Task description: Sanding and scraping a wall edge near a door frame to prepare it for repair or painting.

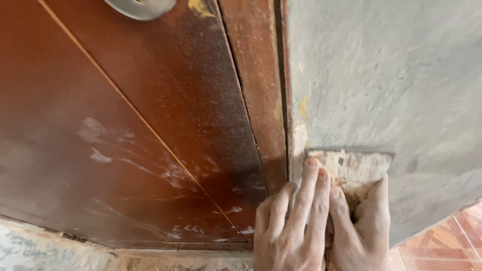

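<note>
Your left hand (pixel 291 221) and right hand (pixel 361 228) press a putty knife (pixel 351 170) flat against the grey plastered wall (pixel 391 75), just beside the brown wooden door frame (pixel 258 90). The dusty door (pixel 125 125) stands left; red floor tiles (pixel 452 241) show lower right.

Our hands (pixel 321 226) cover the scraper (pixel 354 170) handle; above it, the top edge cuts off the door's round metal fitting (pixel 140 7).
</note>
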